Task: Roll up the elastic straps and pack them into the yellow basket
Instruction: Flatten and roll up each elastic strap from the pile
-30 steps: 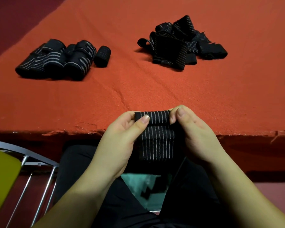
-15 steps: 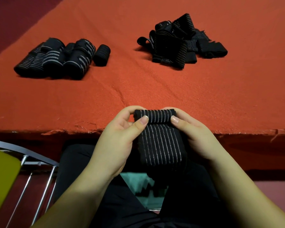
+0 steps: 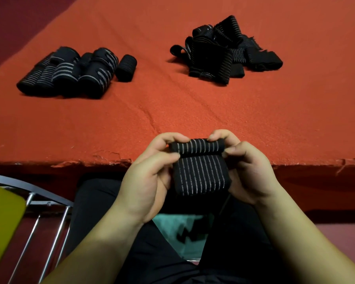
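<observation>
Centrally, a black elastic strap with thin grey stripes (image 3: pixel 201 171), half rolled, is pinched between left hand (image 3: pixel 148 181) and right hand (image 3: pixel 248 171).

Black strap (image 3: pixel 201 173) with pale stripes; orange-red table cover (image 3: pixel 193 105).

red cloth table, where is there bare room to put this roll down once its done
Bare red cloth lies between the group of rolled black straps on the left and the loose heap of unrolled black straps on the right, running down to the near edge in front of both hands. The right near corner is bare too. Crowded: those two piles.
</observation>
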`<state>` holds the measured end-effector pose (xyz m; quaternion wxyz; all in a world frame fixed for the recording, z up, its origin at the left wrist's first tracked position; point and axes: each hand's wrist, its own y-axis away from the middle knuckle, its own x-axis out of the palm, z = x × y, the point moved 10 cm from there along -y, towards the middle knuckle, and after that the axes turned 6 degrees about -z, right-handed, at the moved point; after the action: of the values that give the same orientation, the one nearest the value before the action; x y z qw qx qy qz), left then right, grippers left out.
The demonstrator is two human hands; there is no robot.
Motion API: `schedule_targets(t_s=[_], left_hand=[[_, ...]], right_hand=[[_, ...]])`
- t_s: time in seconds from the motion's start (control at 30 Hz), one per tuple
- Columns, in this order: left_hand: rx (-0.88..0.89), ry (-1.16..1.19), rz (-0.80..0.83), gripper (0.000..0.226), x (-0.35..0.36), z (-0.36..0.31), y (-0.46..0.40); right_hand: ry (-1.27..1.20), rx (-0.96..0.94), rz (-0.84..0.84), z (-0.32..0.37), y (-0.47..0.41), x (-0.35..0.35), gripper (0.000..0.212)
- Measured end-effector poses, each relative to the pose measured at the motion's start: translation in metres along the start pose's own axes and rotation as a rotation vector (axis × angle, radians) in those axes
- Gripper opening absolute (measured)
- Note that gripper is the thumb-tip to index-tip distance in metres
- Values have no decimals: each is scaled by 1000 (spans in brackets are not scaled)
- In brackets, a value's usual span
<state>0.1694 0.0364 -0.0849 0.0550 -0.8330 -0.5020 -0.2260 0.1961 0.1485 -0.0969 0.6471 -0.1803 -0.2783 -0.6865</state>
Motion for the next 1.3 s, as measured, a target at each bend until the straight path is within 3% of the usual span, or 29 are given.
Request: schedule_targets(t_s=[0.13,0.2,0.33,0.43,0.63,0.87,1.1,1.2,1.3], left_hand=[[72,-115,-90,8,-6,-4,-1],[98,-201,-122,7,-8,-3,-1],[64,-240,-138,33,-7,-2,-2],[13,-260,-92,37,-5,-1,-5],[-4,-184,-45,18,-4,-2,-6],[-12,-151,-47,22,-4,-2,-4],[-57,-36,-14,27,-3,1,-5],[-62,-14,-36,39,-5,0,-5],[-49,-14,-58,26,-7,-2,-5]], right_hand=[[149,-77,-71,1,0,-1,11],[261,-112,-106,4,2,-2,20],[470,-187,-102,13,2,-3,21],[544,-171,-110,12,2,-10,20],[465,-96,-151,5,1,-15,28],[356,14,-71,-1,-4,-14,25],[77,63,-34,-7,-2,-8,30],[11,59,34,-9,-1,-3,21],[25,20,68,-11,-3,1,20]])
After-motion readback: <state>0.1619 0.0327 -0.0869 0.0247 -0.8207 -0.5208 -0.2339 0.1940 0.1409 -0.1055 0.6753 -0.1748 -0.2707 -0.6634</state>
